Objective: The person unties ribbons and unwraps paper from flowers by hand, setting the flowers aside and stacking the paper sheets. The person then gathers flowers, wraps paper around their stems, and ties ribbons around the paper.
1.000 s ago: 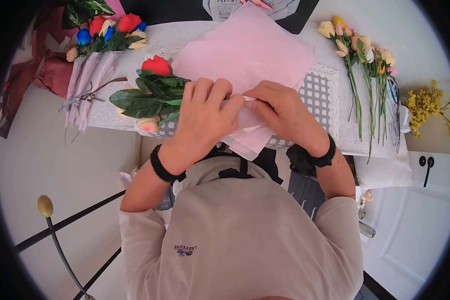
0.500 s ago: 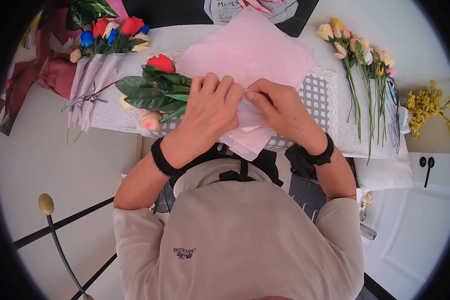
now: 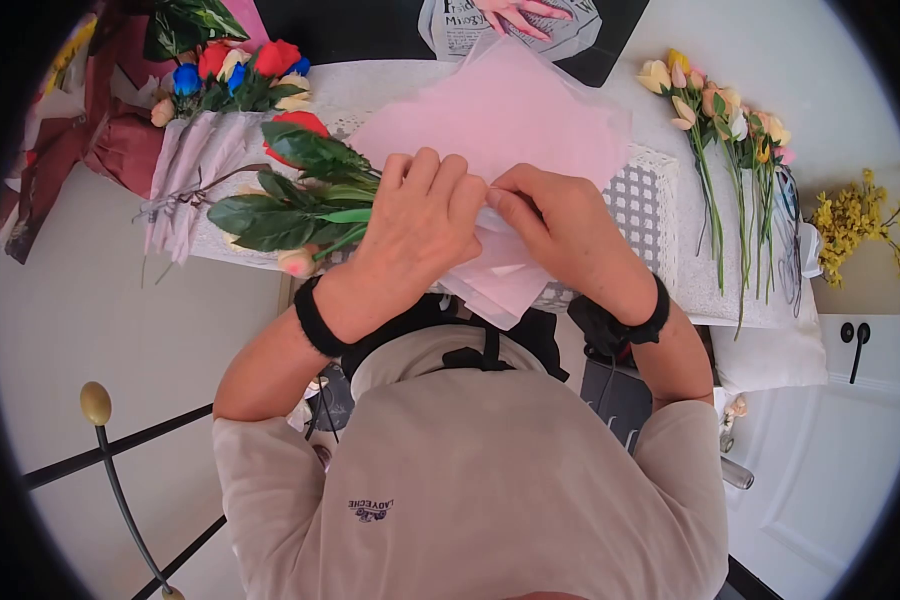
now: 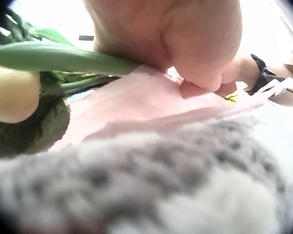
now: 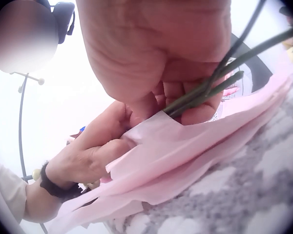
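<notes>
My left hand point(image 3: 420, 220) grips a small bunch of flowers where its stems meet a sheet of pink wrapping paper point(image 3: 550, 110). A red rose point(image 3: 290, 138), dark green leaves point(image 3: 255, 222) and a pale pink-cream rose point(image 3: 296, 262) stick out to its left. Close against the left fingertips, my right hand point(image 3: 570, 225) has thumb and forefinger pinched at the paper. Bare green stems point(image 5: 234, 63) run past the right hand's curled fingers in the right wrist view. One paper fold lies over them there. In the left wrist view, the paper point(image 4: 136, 102) wraps up against the left palm.
Beneath the work lies a grey-and-white crocheted mat point(image 3: 642, 210) on a white-covered table. Several loose long-stemmed flowers point(image 3: 720, 120) lie at right, near yellow blossoms point(image 3: 855, 225). A bouquet of red, blue and cream roses point(image 3: 235, 70) lies at upper left, its pale wrap tied with cord.
The bunch has turned slightly in my left hand, so a leaf now overlaps the red rose. Both hands stay close together, the right still pinching at the paper. The head view has shifted slightly.
</notes>
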Demonstrator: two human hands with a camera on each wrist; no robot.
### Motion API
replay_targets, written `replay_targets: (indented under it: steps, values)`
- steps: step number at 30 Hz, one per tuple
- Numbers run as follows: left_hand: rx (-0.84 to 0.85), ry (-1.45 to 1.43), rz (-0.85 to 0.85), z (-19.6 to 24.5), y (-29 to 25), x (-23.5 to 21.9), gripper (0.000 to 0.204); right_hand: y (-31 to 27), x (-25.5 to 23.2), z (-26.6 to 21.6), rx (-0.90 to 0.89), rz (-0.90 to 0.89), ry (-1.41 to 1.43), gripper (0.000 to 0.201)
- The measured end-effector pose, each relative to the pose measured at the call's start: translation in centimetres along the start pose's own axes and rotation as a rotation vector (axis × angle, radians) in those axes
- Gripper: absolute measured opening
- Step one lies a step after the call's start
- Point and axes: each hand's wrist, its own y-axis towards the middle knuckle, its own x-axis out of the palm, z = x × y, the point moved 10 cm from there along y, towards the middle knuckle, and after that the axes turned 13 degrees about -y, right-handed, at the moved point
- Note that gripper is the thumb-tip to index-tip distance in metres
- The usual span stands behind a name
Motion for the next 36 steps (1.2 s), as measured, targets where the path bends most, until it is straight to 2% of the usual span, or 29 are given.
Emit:
replay_targets:
  steps: [3,5,9,11,17,21,23,24,26,27,29,33,35,36]
  values:
    - [0.019,-0.001,-0.019,-0.1,0.2,-0.2,0.046,0.0,-0.5,-1.2,-0.02,0.04,-0.088,0.013]
    - [0.042,0.065,-0.016,-0.6,0.4,-0.2,0.048,-0.4,-2.2,-2.2,-0.036,0.222,-0.125,0.018]
    - [0.039,0.078,-0.028,-1.8,0.8,-0.2,0.05,-1.3,-2.5,-3.5,-0.136,0.258,-0.143,0.025]
    - [0.043,0.114,-0.017,-2.1,0.9,-0.2,0.047,-2.2,-2.5,-5.8,-0.298,0.325,-0.323,0.029]
    - [-0.033,0.041,-0.084,-2.5,0.9,0.3,0.051,-2.3,0.2,-4.6,-0.326,0.316,-0.502,0.03]
    - [-0.012,0.118,0.011,-1.9,1.2,-0.8,0.049,-1.7,0.0,-4.8,-0.348,0.346,-0.427,0.027]
    - [0.07,0.281,0.126,-1.0,1.0,-1.5,0.048,-0.5,-0.5,-2.9,-0.182,0.239,-0.119,0.02]
    - [0.069,0.289,0.127,-1.0,0.9,-1.3,0.048,-0.3,-1.1,-2.9,-0.19,0.242,-0.116,0.02]
    - [0.105,0.393,0.218,-0.3,0.5,-2.0,0.048,0.6,-0.1,0.0,0.073,-0.008,0.211,0.017]
    - [0.101,0.408,0.219,-0.3,0.6,-2.2,0.048,0.7,-0.2,0.1,0.059,-0.009,0.215,0.017]
    - [0.099,0.274,0.094,-0.5,0.9,-1.6,0.049,0.7,0.7,1.2,0.141,-0.084,0.283,0.017]
    - [0.094,0.258,0.012,-1.8,1.1,-0.7,0.048,0.6,0.9,0.8,0.099,-0.035,0.188,0.016]
    - [0.122,0.3,0.007,-2.1,1.3,-0.4,0.047,0.5,-0.5,-1.2,-0.071,0.121,0.029,0.015]
    - [0.126,0.297,0.006,-2.3,1.7,-0.5,0.047,0.5,-0.5,-1.3,-0.067,0.124,0.027,0.015]
